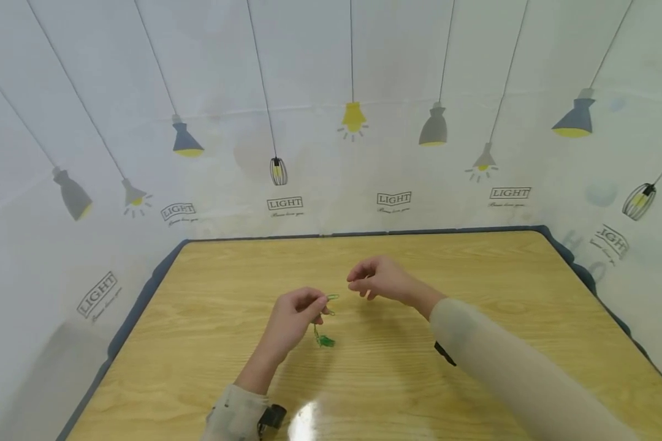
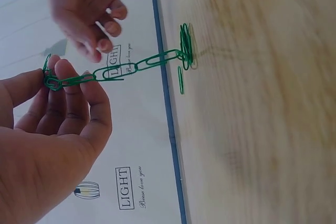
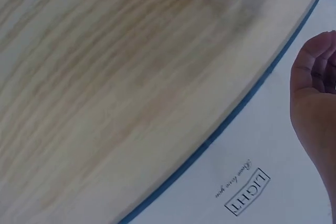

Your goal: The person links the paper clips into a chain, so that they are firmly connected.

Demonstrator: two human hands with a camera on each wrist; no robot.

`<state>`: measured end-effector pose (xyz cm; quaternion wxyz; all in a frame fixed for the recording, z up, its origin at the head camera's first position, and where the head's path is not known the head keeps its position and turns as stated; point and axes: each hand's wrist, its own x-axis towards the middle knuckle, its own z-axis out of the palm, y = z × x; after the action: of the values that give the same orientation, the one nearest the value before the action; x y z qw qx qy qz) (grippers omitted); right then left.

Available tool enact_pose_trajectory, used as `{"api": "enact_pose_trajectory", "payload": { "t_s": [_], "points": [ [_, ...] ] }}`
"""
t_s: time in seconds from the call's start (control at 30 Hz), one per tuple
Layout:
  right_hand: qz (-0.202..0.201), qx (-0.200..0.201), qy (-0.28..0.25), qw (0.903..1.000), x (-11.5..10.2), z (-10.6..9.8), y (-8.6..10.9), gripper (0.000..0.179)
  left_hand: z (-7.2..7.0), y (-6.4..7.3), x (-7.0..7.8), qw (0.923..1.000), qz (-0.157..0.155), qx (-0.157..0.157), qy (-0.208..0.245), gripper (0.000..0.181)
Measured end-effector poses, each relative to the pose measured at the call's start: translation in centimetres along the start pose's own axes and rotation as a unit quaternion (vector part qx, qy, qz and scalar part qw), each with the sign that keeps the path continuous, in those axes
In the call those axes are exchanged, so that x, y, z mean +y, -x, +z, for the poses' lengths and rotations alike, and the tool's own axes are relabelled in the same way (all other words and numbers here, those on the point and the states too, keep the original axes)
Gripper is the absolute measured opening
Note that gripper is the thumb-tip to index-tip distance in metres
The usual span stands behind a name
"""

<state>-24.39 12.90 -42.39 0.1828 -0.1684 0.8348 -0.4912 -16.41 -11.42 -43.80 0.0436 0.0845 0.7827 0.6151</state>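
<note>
My left hand [image 1: 295, 315] pinches the upper end of a chain of green paper clips [image 2: 79, 80] between thumb and fingers. In the left wrist view the linked clips run from the fingertips to a bunch of green paper clips [image 2: 185, 45]. A single green paper clip [image 2: 181, 80] shows beside that bunch. To the right and a little farther back, my right hand [image 1: 383, 280] is held above the table with its fingers loosely bent. Nothing shows between its fingers, and it stands apart from the chain. The right wrist view catches only part of the right hand [image 3: 315, 93].
A wood-grain table [image 1: 474, 275] with a dark blue edge [image 1: 419, 231] lies under both hands. Around it stands a pale backdrop [image 1: 320, 49] printed with hanging lamps and the word LIGHT. Dark straps [image 1: 273, 416] sit at the sleeves.
</note>
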Motion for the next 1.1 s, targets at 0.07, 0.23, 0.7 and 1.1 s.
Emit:
{"api": "enact_pose_trajectory", "payload": {
  "t_s": [0.07,0.23,0.7,1.1],
  "points": [
    [0.005,0.001,0.008,1.0,0.3,0.5,-0.6,0.025,-0.2,-0.1,-0.1,0.9999,-0.008,0.005,0.008,0.017],
    [0.018,-0.001,0.009,0.9998,0.7,2.2,-1.9,0.019,-0.4,-0.3,-0.2,0.9994,-0.019,0.017,0.025,0.018],
    [0.014,-0.039,0.051,0.9979,2.3,4.9,-3.2,0.011,-0.2,-0.4,-0.3,0.9994,-0.02,0.018,0.024,0.025],
    [0.006,0.002,0.123,0.9924,2.5,6.3,-3.0,0.008,-0.2,-0.3,-0.4,0.9991,-0.025,0.027,0.022,0.022]
  ]
}}
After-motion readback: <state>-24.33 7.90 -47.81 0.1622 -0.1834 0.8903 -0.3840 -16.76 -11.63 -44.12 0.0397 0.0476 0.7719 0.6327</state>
